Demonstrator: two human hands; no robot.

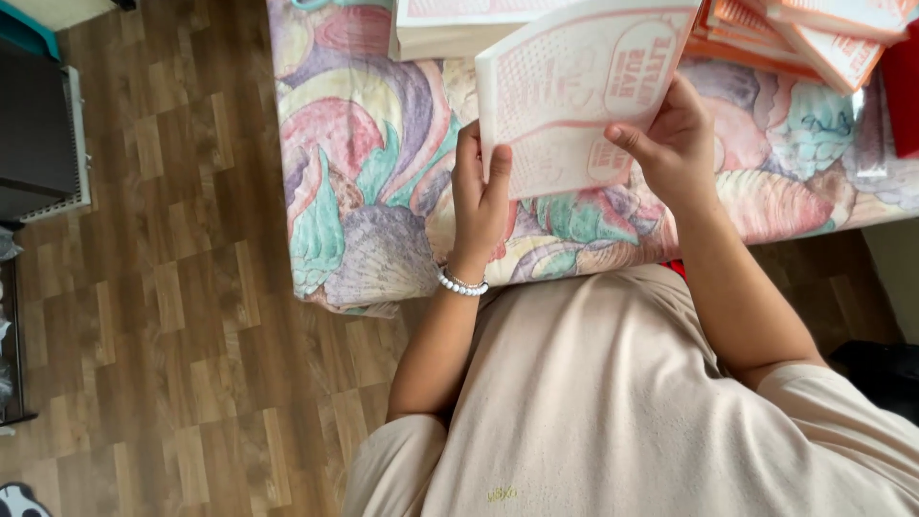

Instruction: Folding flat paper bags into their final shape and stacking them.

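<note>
— What are the hands doing?

— The left hand (pixel 479 196) is closed on the lower left edge of a flat white carton (pixel 574 91) with pink-red print, thumb on the front, fingers behind. The right hand (pixel 670 139) pinches its lower right edge, forefinger laid across the face.

— Where is the carton?

— Held tilted, above the counter (pixel 364 191), which is covered by a cloth with large pastel shells.

— Other packages?

— A stack of similar white and pink cartons (pixel 459 29) lies behind it; orange and white ones (pixel 814 38) fan out at the upper right.

— The arms?

— Both forearms are raised from the beige shirt (pixel 613 402), elbows bent; a pearl bracelet (pixel 462 284) circles the left wrist.
</note>
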